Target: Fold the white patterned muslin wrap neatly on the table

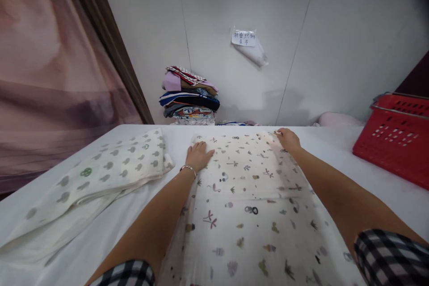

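Note:
A white cloth (250, 196) printed with small plants and animals lies spread lengthwise on the white table, running to the bottom of the view. My left hand (198, 156) rests flat on its far left edge, fingers spread, a bracelet on the wrist. At the far right corner, my right hand (288, 140) pinches the cloth's edge between thumb and fingers. To the left lies a second white cloth (114, 165) with grey and green tree-like prints, folded in layers.
A stack of folded clothes (190, 96) stands beyond the table's far edge. The red basket (395, 136) is at the right. A paper sign (244, 38) hangs on the wall, and a pink curtain (50, 67) hangs at the left.

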`<state>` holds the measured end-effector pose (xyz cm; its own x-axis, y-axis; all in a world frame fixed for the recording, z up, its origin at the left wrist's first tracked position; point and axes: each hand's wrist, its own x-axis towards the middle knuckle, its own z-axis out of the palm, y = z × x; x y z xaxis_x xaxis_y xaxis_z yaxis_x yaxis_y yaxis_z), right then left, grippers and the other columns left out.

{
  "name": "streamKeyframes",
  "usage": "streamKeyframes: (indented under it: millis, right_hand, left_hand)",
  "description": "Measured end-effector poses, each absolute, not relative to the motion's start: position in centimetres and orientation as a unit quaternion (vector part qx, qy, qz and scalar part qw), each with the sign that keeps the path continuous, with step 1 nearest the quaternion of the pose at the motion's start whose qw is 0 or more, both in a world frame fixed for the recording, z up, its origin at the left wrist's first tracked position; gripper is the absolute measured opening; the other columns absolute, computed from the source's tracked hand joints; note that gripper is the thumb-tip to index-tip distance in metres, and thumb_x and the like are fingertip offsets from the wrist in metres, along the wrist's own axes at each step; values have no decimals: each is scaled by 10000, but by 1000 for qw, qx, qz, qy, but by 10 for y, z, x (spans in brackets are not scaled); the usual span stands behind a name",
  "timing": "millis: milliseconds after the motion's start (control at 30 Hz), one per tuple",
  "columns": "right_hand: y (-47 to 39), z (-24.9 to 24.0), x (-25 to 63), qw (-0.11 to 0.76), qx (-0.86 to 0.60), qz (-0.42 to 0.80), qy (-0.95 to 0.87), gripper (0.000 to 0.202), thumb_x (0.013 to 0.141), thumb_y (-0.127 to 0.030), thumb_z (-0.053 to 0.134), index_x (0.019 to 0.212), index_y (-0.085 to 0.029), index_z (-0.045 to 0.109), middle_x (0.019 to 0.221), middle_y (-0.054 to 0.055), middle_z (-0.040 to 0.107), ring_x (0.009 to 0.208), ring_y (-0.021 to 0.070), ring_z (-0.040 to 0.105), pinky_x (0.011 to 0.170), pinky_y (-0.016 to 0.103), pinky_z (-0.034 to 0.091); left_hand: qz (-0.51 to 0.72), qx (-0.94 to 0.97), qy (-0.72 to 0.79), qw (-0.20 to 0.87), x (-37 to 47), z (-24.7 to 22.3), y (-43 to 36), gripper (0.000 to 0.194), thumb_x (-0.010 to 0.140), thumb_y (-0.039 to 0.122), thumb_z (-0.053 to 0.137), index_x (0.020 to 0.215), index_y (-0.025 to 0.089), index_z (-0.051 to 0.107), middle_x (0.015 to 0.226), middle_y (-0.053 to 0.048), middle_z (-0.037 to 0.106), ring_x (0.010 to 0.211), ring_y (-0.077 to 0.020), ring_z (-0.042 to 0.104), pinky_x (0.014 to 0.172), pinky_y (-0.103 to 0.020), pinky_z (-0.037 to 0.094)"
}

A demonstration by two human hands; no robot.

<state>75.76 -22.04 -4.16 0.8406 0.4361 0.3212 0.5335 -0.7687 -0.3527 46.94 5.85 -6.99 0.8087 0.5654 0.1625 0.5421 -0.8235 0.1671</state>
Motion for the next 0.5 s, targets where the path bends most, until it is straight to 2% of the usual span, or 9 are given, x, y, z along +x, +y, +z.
streamKeyframes:
  millis: [200, 367, 433, 500]
  right_hand:
    - [-226, -37, 763, 232, -940, -128, -214, 255, 884, -274, 436, 937, -184, 668, 1015, 113, 670, 962, 260, 601, 776, 347, 462]
    - [-219, -32, 748, 252, -924, -131, -258, 279, 917, -332, 407, 939, -204, 654, 990, 92, 677, 952, 242, 602, 805, 343, 466]
    - [-214, -36, 730, 241, -887, -130, -371, 247, 904, -284, 426, 923, -200, 658, 1128, 101, 653, 1076, 253, 572, 908, 381, 447]
    - [-208, -41, 710, 202, -828, -131, -506, 207, 873, -221, 463, 887, -190, 667, 1347, 108, 541, 1273, 277, 444, 1038, 441, 359]
  left_hand:
    - [111, 949, 290, 57, 470, -72, 60, 569, 916, 538, 354, 1335, 175, 482, 1488, -122, 401, 1379, -273, 313, 1123, -470, 207]
    - [104, 949, 293, 53, 470, -70, 59, 575, 917, 538, 347, 1340, 171, 478, 1493, -120, 393, 1382, -274, 305, 1120, -460, 214]
    - [99, 949, 294, 56, 470, -69, 59, 579, 917, 537, 350, 1344, 167, 473, 1495, -119, 392, 1383, -270, 305, 1120, -462, 217]
    - [102, 949, 293, 56, 470, -69, 59, 573, 917, 534, 356, 1340, 166, 478, 1489, -119, 402, 1380, -265, 311, 1121, -464, 220]
